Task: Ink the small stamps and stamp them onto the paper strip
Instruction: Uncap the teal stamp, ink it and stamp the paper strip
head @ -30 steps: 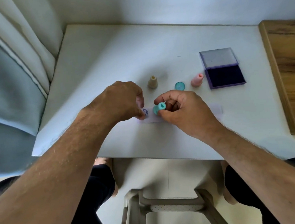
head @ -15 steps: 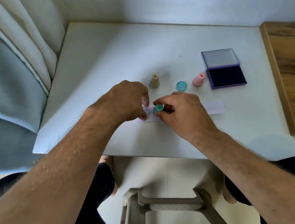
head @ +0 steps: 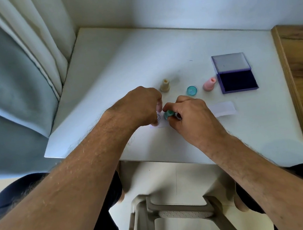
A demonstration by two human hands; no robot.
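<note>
Stamp pressed to paper strip at a white table

Fingers of the right hand (head: 189, 118) pinch a small teal stamp (head: 168, 114) and hold it down on the paper strip (head: 222, 109), which lies across the near middle of the white table (head: 124, 62). Just left of the stamp, a round smiley print (head: 158, 116) shows on the strip. The left hand (head: 139, 106) rests on the strip's left end with its fingers curled down onto the paper beside that print; the strip's right end lies uncovered past the right hand. Farther back on the table stand a beige stamp (head: 165, 85) and, to its right, a teal cap (head: 192, 90) lying open side up, then a pink stamp (head: 209, 84) tilted beside the ink pad (head: 237, 81). The purple pad case is open, its dark pad facing up and its clear lid (head: 231, 62) folded back. A wooden board (head: 300, 77) lines the table's right side, and grey curtains (head: 17, 80) hang on the left. Below the table edge, a plastic stool (head: 172, 211) sits between the person's knees.
</note>
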